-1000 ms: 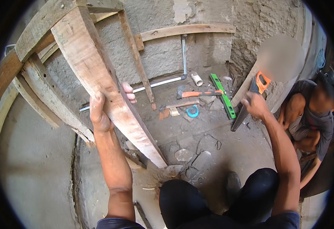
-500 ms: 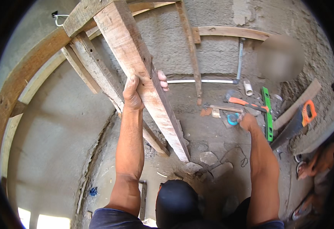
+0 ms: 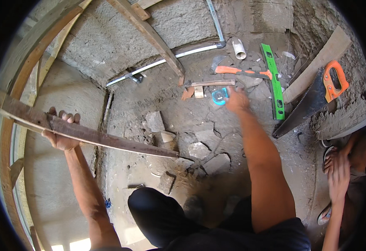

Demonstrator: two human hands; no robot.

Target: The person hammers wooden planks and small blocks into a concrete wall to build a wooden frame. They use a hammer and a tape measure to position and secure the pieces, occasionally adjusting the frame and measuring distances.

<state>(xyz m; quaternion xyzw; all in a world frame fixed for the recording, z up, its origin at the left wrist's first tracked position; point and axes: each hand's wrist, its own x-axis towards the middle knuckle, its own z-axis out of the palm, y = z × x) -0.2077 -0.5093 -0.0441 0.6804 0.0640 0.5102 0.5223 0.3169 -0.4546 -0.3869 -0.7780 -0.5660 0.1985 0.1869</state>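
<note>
My left hand (image 3: 63,136) is wrapped round a long wooden beam (image 3: 116,141), thumb on the near side and fingers over the far edge. The beam slants from the timber frame at the left down to the rubble near the middle. On the ground to the right, my right hand (image 3: 238,101) has its fingers closed at the right edge of a blue tape measure (image 3: 220,96). Just beyond the tape measure are a thin wood strip (image 3: 213,83) and a small wood block (image 3: 199,92). A hatchet (image 3: 243,72) with an orange handle lies farther back.
A green spirit level (image 3: 273,81) and an orange-handled handsaw (image 3: 304,104) lie at right, near a leaning board (image 3: 317,62). A white pipe piece (image 3: 239,49) sits behind. Broken stones (image 3: 216,164) litter the middle. Another person's hand (image 3: 339,175) shows at the right edge.
The view has turned, and the beam has swung from steep to nearly level, toward the left, in my left hand. My right hand stays at the tape measure. Another person's hand has appeared at right.
</note>
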